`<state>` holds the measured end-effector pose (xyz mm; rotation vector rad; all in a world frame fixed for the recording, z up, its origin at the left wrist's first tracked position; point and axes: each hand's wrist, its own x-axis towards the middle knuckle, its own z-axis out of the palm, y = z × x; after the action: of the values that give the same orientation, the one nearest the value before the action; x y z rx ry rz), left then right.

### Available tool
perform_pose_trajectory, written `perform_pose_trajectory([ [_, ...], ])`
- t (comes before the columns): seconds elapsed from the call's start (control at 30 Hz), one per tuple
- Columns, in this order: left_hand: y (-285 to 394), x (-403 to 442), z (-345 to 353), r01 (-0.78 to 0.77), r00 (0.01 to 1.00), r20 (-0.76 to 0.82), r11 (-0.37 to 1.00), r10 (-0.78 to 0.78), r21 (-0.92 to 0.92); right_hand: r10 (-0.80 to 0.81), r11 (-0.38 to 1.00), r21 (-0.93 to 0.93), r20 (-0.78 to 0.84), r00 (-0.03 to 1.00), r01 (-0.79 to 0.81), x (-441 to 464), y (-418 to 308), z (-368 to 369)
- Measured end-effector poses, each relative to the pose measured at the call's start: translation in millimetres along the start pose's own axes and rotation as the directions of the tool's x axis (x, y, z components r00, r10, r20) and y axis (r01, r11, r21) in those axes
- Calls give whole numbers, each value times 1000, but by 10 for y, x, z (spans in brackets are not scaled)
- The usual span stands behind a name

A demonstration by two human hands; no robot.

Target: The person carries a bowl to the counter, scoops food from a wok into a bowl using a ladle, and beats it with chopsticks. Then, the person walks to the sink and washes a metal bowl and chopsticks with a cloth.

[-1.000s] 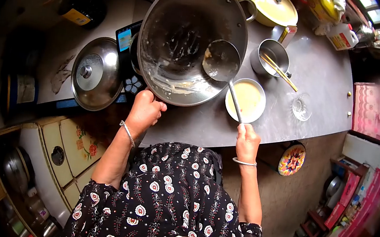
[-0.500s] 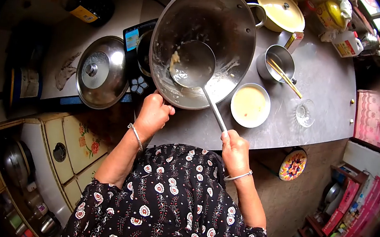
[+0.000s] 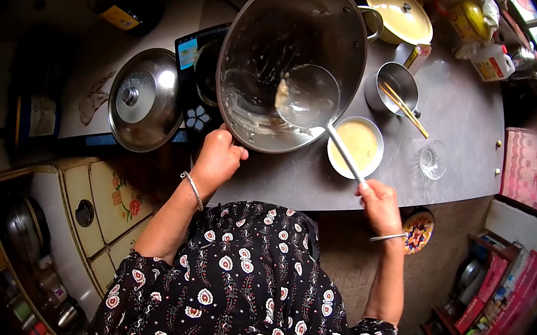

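Observation:
My left hand (image 3: 218, 161) is closed at the near left rim of a large grey wok (image 3: 255, 42), which is tilted so its inside faces me. The wok's wall carries pale, wet smears. In my right hand (image 3: 379, 204) is the long handle of a metal ladle (image 3: 308, 100); its bowl is inside the wok, toward the right wall, with some pale residue on its left edge. Beneath the ladle's handle stands a white bowl (image 3: 340, 169) of creamy yellow liquid. What my left fingers grip on the wok's underside is partly hidden.
A metal pot (image 3: 381, 91) with chopsticks (image 3: 408, 113) across it stands right of the wok, near a clear glass dish (image 3: 431, 160). On the left, a pan lid (image 3: 141, 98) lies beside a black cooktop (image 3: 196, 122). A yellow lidded pot (image 3: 399, 11) is at the back.
My right hand has moved right with the ladle, whose bowl slid rightward inside the wok. The wok has shifted slightly right and tilted more; my left hand stays at its rim.

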<state>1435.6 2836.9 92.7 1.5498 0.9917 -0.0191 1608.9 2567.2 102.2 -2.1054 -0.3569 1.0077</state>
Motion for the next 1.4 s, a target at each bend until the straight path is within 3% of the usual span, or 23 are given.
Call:
perform_pose_trajectory([
  [0.07,21,-6,2,2,1000,2,1000,-2,20,-186,929,-342,-103,977,141,37,-23,-142],
  [0.17,21,-14,12,-14,1000,2,999,14,43,-300,664,-741,-147,943,96,11,-310,-145],
  [0.27,0,-3,25,-48,999,-6,998,49,42,-259,593,-804,-143,955,41,3,-436,-82],
  [0.4,23,-14,26,-42,999,-15,998,43,39,-265,714,-673,-6,964,192,-51,-403,-43],
  [0.5,-7,-2,30,-34,999,-15,997,35,73,-191,838,-512,46,980,187,-94,-417,27],
  [0.67,-45,8,42,-141,989,-26,976,147,164,-208,914,-329,122,970,237,-113,-460,101],
  [0.8,-48,8,61,-186,980,-31,964,196,189,-145,979,-117,179,973,167,-79,-442,143],
  [0.87,4,-19,66,-149,988,-26,976,155,157,-26,999,50,250,968,14,-54,-496,157],
  [0.93,2,-24,75,-139,989,-27,979,144,150,116,928,294,361,925,-231,-70,-597,194],
  [1.07,-45,2,73,-143,989,-29,981,148,129,207,810,469,331,920,-351,-39,-524,214],
  [1.17,-9,-15,54,-49,998,-26,997,51,68,164,931,328,8,986,-158,121,-152,249],
  [1.2,3,-16,51,-6,1000,-23,999,7,48,22,988,152,-142,990,-1,225,91,278],
  [1.27,6,-9,35,-1,1000,-5,1000,2,30,-197,961,-250,-309,931,121,284,138,328],
  [1.3,6,-9,30,2,1000,2,1000,-2,21,-322,883,-445,-348,880,147,290,108,341],
  [1.4,29,-10,21,37,999,16,999,-37,3,-275,854,-516,-342,899,65,217,21,503],
])
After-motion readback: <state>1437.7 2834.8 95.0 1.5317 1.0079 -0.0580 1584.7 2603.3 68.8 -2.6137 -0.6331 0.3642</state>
